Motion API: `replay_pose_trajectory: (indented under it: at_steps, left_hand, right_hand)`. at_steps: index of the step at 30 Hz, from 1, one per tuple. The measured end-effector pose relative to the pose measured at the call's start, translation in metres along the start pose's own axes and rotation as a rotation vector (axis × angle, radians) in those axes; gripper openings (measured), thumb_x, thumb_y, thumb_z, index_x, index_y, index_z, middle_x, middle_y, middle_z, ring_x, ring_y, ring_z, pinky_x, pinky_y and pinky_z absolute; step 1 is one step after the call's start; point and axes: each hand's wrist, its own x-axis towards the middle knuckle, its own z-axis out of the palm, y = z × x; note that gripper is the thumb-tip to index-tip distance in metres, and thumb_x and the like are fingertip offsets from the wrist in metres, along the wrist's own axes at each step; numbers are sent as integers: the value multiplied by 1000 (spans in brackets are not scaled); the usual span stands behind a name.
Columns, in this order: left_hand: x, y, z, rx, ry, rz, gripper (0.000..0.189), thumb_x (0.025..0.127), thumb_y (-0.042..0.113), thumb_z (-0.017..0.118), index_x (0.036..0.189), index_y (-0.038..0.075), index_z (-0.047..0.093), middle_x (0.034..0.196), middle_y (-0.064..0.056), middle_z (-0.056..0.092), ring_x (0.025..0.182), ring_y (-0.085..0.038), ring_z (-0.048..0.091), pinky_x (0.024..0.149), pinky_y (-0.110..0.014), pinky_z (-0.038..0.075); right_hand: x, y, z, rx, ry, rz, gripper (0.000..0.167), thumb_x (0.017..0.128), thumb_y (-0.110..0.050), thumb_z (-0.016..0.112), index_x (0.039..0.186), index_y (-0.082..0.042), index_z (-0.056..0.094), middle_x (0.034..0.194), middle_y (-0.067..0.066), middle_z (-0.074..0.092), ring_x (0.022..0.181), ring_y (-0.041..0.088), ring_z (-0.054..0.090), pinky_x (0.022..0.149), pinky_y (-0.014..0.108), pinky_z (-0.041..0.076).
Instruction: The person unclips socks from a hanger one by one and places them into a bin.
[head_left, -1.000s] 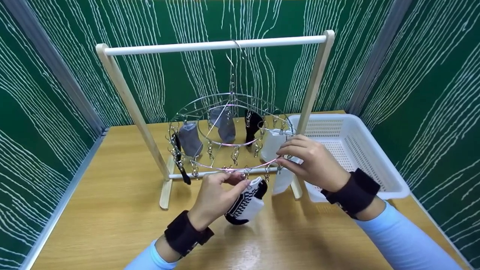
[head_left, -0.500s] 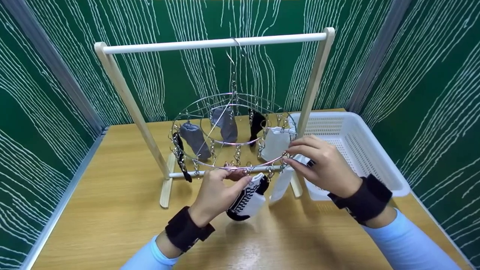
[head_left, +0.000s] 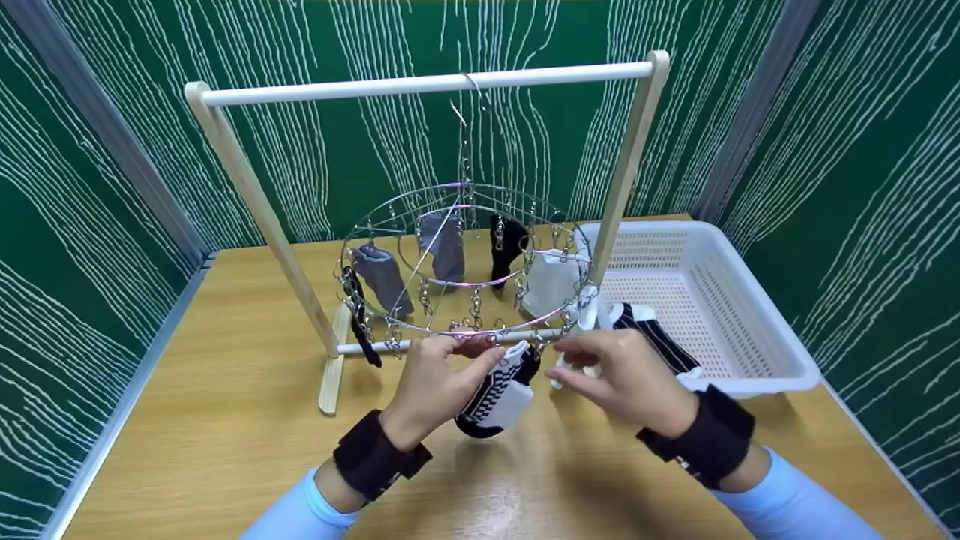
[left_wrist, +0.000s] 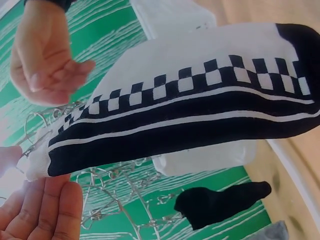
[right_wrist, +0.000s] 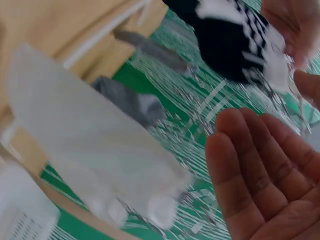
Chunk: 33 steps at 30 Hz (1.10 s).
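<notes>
My left hand (head_left: 439,379) pinches the white cuff of a black-and-white checkered sock (head_left: 495,401) at a clip on the front of the round clip hanger (head_left: 495,331). In the left wrist view, this sock (left_wrist: 200,100) extends away from the fingertips. My right hand (head_left: 622,375) is just right of the sock, apart from it and holding nothing; in the right wrist view its fingers (right_wrist: 235,170) are nearly straight. A white sock (head_left: 551,285) hangs at the hanger's right side, with another white sock (head_left: 587,306) partly hidden behind my right hand.
Grey socks (head_left: 382,277) and black socks (head_left: 508,244) hang around the back and left. The hanger hooks over a wooden rack's white bar (head_left: 337,93). A white basket (head_left: 757,300) at the right holds a black-and-white striped sock (head_left: 660,341). Several bare clips dangle from the rings.
My right hand has left the hanger's right rim and moved down and left toward the checkered sock. My left hand keeps its pinch. The striped sock in the basket has come into fuller view.
</notes>
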Motion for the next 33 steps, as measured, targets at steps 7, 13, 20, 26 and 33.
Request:
replay_pose_trajectory:
  at_steps: [7, 13, 20, 26, 33]
  left_hand:
    - [0, -1, 2, -15, -1, 13, 13, 95, 10, 83, 103, 0, 83, 93, -11, 84, 83, -24, 79, 82, -36, 66]
    - [0, -2, 1, -15, 9, 29, 13, 95, 11, 83, 103, 0, 83, 94, -11, 84, 86, -25, 79, 83, -37, 66]
    - [1, -4, 2, -19, 11, 34, 13, 96, 10, 82, 103, -1, 83, 94, -11, 83, 86, -24, 80, 83, -37, 66]
    - [1, -2, 3, -24, 24, 16, 12, 96, 10, 83, 102, 0, 83, 94, -11, 83, 87, -25, 80, 84, -37, 66]
    - [0, -4, 5, -19, 27, 1, 13, 95, 8, 82, 101, -3, 82, 94, -14, 83, 87, -28, 81, 84, -38, 66]
  right_hand:
    - [-9, 4, 22, 84, -50, 161, 31, 89, -10, 90, 112, 6, 77, 96, 15, 82, 77, 22, 79, 71, 33, 68]
    - [-11, 6, 38, 213, -103, 305, 32, 93, -19, 88, 110, 4, 73, 96, 15, 80, 82, 24, 79, 75, 32, 67]
    - [-12, 6, 56, 404, -88, 421, 40, 88, -11, 90, 116, 8, 68, 103, 20, 79, 86, 15, 77, 80, 28, 66]
    - [-11, 6, 64, 610, -87, 482, 48, 88, 1, 86, 127, 16, 61, 109, 27, 76, 86, 5, 74, 79, 23, 65]
    - [-11, 8, 67, 648, -108, 417, 17, 91, 4, 80, 103, 15, 74, 95, 29, 78, 79, 2, 73, 74, 19, 62]
